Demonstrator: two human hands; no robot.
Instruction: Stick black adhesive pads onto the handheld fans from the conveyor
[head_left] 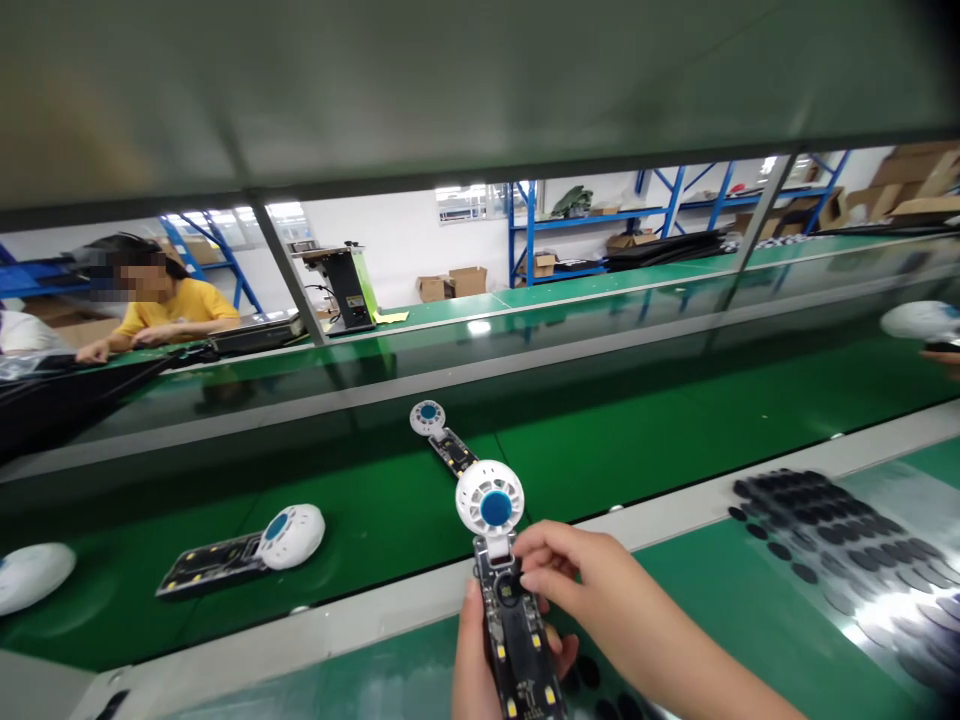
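My left hand (472,660) grips a long black circuit board (521,640) from below; yellow components dot the board, and a white round fan head (490,497) with a blue centre sits at its top. The fingertips of my right hand (570,575) press on the upper part of the board, just under the fan head. Two similar assemblies lie on the green conveyor belt: one (442,435) straight ahead, another (244,553) to the left.
A transparent sheet with several black round pads (825,530) lies at the right on the bench. A white part (30,575) rests at the belt's far left. Across the line a person in a yellow shirt (169,310) works. Blue racks with cartons (570,235) stand behind.
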